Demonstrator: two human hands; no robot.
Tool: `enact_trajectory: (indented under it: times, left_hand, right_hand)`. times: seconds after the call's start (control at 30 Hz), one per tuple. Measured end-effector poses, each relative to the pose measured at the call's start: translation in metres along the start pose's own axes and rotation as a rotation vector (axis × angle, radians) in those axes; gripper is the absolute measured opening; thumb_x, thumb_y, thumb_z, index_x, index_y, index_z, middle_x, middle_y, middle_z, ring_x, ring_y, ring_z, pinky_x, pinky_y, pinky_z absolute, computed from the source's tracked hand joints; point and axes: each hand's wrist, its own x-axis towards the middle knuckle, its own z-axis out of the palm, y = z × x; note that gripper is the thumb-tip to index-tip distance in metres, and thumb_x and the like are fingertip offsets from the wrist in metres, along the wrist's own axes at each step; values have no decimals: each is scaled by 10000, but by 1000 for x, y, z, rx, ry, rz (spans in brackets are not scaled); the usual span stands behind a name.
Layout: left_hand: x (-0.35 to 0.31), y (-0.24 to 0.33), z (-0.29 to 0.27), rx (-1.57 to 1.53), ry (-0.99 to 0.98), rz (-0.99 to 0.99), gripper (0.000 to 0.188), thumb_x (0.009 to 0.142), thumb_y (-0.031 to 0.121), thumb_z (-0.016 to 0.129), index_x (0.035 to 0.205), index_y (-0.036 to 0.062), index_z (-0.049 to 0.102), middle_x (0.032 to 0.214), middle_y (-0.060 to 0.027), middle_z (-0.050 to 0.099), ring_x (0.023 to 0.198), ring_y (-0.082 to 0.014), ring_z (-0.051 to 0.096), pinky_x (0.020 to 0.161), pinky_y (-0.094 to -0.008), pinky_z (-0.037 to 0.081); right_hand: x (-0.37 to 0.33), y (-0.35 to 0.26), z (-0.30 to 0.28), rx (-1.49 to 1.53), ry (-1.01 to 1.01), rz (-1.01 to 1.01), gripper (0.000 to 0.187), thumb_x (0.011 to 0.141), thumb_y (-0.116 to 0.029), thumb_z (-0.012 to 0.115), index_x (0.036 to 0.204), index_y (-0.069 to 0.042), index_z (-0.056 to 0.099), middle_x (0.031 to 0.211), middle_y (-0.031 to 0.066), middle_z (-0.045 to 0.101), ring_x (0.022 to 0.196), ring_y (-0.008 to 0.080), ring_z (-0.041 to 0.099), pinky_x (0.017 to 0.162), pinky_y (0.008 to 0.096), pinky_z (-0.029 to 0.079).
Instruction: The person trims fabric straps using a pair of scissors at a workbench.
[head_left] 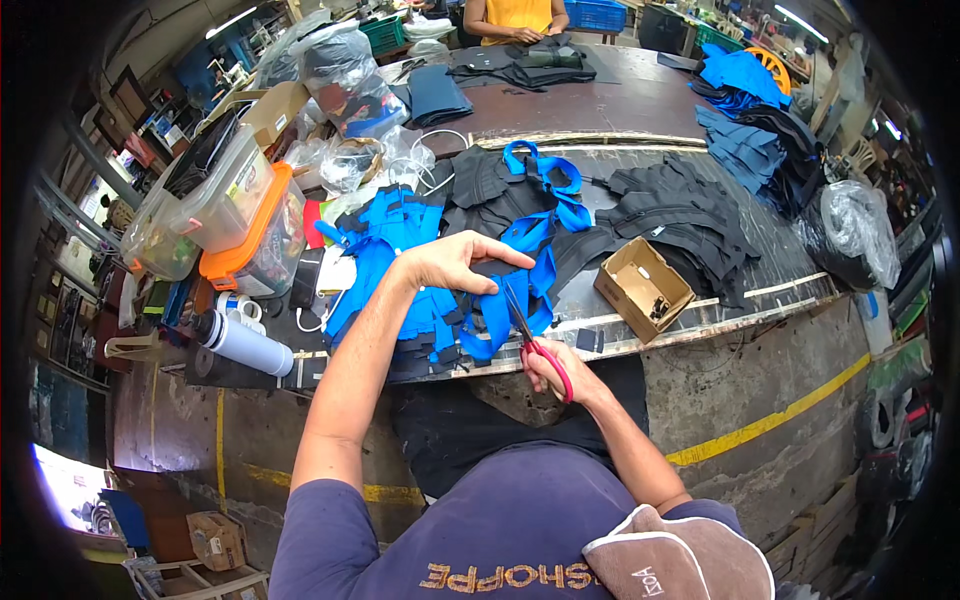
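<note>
My left hand [452, 263] reaches over the table's near edge, its thumb and fingers closing on a blue strap [487, 322] that hangs in loops. In my right hand [556, 372] is a pair of scissors [553, 360] with red-pink handles. Their blades point up and away, against the blue strap just below my left fingertips; whether they are parted there is hard to see. Farther back, the strap's loose length [565, 180] twists across black fabric pieces [480, 190]. A pile of blue cut pieces [385, 225] lies left of my left hand.
An open cardboard box [645, 285] with small dark bits sits right of my hands, before a black fabric pile [680, 215]. At left are a bottle [245, 345] and orange-rimmed plastic bins [250, 240]. Across the table, a person in yellow [515, 20] handles dark fabric.
</note>
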Motion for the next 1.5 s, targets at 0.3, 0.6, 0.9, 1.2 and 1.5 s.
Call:
enact_trajectory:
  times: [0.3, 0.6, 0.9, 1.2, 1.5]
  left_hand:
    - [7, -8, 13, 44, -26, 58, 681, 805, 132, 832, 1433, 45, 582, 1422, -73, 616, 1315, -139, 538, 1151, -313, 382]
    - [10, -14, 16, 81, -27, 4, 700, 788, 150, 858, 1430, 62, 593, 1402, -47, 632, 1255, -104, 547, 1095, -280, 405]
    - [8, -11, 16, 12, -5, 15, 685, 776, 154, 870, 1411, 89, 622, 1347, -8, 665, 1116, -61, 560, 974, -241, 442]
    - [14, -19, 12, 7, -23, 57, 694, 790, 139, 855, 1425, 52, 590, 1424, -72, 616, 1347, -161, 520, 1169, -322, 352]
    - [16, -35, 11, -122, -27, 122, 836, 777, 88, 864, 1509, 25, 466, 1546, -95, 487, 1456, -178, 399, 1239, -353, 269]
  right_hand:
    - [1, -9, 8, 35, 89, 8, 334, 1006, -384, 628, 905, -70, 575, 734, -16, 561, 650, 79, 560, 599, 256, 469]
    - [-1, 6, 16, 36, 212, -5, 333, 990, -361, 685, 835, -85, 578, 626, -40, 542, 526, 58, 530, 497, 242, 431]
    - [-1, 10, 14, 126, 225, 23, 292, 961, -320, 734, 841, -88, 604, 627, -51, 558, 495, 37, 517, 452, 219, 391]
    - [9, 11, 8, 70, 251, 29, 259, 941, -283, 744, 842, -87, 606, 616, -51, 550, 493, 39, 512, 452, 222, 385]
    - [11, 9, 10, 65, 234, 28, 243, 943, -272, 739, 847, -87, 613, 628, -52, 550, 510, 36, 508, 466, 220, 381]
